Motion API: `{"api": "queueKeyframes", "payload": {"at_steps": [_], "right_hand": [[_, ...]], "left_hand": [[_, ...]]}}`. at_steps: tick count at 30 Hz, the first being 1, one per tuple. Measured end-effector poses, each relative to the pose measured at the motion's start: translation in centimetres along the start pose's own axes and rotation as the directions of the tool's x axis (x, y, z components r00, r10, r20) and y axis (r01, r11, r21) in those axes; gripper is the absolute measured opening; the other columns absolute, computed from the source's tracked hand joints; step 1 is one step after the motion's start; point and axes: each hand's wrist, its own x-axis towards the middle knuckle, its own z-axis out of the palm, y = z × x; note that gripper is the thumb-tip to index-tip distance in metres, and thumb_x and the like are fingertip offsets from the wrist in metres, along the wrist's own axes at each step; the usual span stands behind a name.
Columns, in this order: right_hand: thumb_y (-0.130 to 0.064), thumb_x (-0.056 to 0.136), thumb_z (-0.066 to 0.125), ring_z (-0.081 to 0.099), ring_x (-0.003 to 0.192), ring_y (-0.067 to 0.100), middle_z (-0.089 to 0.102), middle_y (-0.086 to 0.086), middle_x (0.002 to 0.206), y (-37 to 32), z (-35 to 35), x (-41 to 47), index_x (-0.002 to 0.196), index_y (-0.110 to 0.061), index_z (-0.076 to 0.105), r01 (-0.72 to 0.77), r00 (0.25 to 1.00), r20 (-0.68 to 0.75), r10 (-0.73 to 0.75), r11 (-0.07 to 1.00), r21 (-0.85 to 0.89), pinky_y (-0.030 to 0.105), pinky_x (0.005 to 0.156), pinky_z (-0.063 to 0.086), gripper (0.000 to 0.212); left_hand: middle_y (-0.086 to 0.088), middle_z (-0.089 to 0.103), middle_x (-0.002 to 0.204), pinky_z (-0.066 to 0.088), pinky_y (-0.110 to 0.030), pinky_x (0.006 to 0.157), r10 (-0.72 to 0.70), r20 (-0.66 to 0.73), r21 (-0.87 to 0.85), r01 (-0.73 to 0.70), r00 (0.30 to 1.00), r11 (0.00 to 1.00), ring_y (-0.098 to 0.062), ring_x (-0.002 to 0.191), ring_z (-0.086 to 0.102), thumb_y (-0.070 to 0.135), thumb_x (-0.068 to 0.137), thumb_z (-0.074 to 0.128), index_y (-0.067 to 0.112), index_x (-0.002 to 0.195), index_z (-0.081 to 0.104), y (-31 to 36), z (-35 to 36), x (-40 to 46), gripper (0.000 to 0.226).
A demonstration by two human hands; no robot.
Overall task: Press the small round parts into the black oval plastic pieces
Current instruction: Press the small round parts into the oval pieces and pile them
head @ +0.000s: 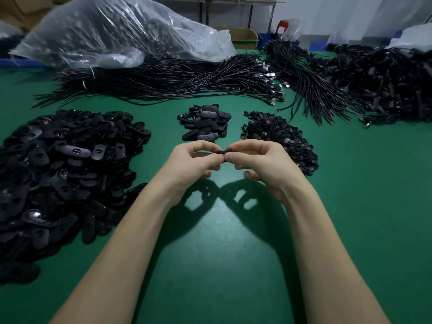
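My left hand [195, 161] and my right hand [259, 162] meet above the green table [224, 242], thumbs and forefingers pinched together on one black oval piece [222, 152], which is mostly hidden by the fingertips. Whether a small round part sits in it cannot be seen. A large heap of black oval pieces [63, 174] lies to the left. A smaller pile of oval pieces [205, 122] sits just beyond my hands. A heap of small round parts [278, 136] lies beyond my right hand.
Bundles of black cables [177, 80] stretch across the back of the table, with more cable heaps [378, 83] at the right. A big clear plastic bag [112, 31] rests at the back left. A cardboard box [243, 37] stands behind.
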Motion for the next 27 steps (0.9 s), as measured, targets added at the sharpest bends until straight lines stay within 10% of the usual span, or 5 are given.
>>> {"api": "queueKeyframes", "payload": {"at_steps": [27], "right_hand": [[-0.002, 0.087, 0.08, 0.078, 0.071, 0.018, 0.078, 0.009, 0.074, -0.51, 0.24, -0.4, 0.096, -0.001, 0.076, 0.108, 0.993, -0.038, -0.114, 0.983, -0.148, 0.02, 0.063, 0.058, 0.01]], "left_hand": [[0.004, 0.073, 0.074, 0.053, -0.016, 0.071, 0.13, 0.021, 0.089, -0.132, 0.991, 0.987, -0.008, 0.068, 0.064, 0.008, 0.089, 0.075, 0.021, 0.083, 0.075, -0.46, -0.16, 0.24, 0.015]]}}
